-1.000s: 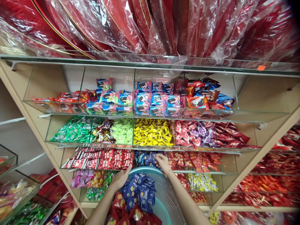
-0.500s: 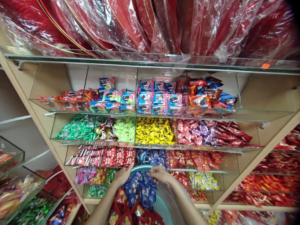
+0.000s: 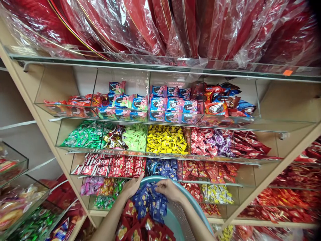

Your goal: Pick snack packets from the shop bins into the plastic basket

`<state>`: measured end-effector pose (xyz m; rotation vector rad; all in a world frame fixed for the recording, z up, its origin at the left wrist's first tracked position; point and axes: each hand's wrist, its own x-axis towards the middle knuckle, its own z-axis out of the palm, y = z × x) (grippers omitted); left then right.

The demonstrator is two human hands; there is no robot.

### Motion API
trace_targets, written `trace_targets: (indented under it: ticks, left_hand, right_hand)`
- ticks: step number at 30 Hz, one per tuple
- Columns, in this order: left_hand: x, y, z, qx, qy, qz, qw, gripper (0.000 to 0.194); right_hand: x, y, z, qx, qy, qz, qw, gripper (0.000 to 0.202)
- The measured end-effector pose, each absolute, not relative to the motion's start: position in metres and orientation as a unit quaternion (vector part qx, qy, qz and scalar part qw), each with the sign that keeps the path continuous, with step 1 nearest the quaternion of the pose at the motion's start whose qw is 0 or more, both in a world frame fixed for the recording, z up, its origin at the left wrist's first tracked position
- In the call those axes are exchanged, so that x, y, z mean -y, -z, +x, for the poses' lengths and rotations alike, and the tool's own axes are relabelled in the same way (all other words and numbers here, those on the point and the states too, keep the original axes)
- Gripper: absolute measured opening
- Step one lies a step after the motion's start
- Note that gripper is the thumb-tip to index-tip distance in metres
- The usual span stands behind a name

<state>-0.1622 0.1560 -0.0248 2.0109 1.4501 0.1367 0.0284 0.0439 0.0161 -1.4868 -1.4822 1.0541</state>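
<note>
The teal basket [image 3: 172, 214] stood at the bottom centre of the frame, holding a heap of blue packets [image 3: 147, 202] above a pile of dark red packets [image 3: 134, 231] at the lower edge. The left hand [image 3: 132, 188] was at the basket's left rim, its thumb pointing up; its other fingers were mostly hidden, so I could not tell whether it clasped the rim. The right hand [image 3: 169, 189] had its fingers curled over the top of the blue heap, at the heap's right; I could not tell whether it pinched a packet. Just beyond the rim, a shelf compartment [image 3: 165, 167] held more blue packets, with yellow sweets [image 3: 167, 142] above it, near mid-frame, and red-and-white packets [image 3: 100, 164] to its left.
</note>
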Motion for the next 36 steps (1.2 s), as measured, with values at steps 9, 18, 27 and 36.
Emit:
trace_targets:
  ticks: [9, 18, 27, 36]
  left_hand:
    - [-0.153, 0.019, -0.162, -0.555, -0.057, 0.762, 0.328, 0.061]
    - [-0.150, 0.015, -0.162, -0.556, -0.063, 0.754, 0.345, 0.057]
    - [-0.153, 0.019, -0.161, -0.557, -0.056, 0.763, 0.324, 0.061]
    - [-0.157, 0.030, -0.162, -0.565, -0.051, 0.758, 0.322, 0.064]
  right_hand:
    - [-0.052, -0.001, 0.011, 0.590, -0.370, -0.604, 0.388, 0.022]
    - [-0.084, -0.003, 0.062, 0.553, -0.228, -0.677, 0.428, 0.022]
    - [-0.127, 0.012, 0.075, 0.475, -0.147, -0.859, 0.124, 0.053]
    - [-0.136, 0.015, 0.069, 0.471, -0.159, -0.863, 0.092, 0.048]
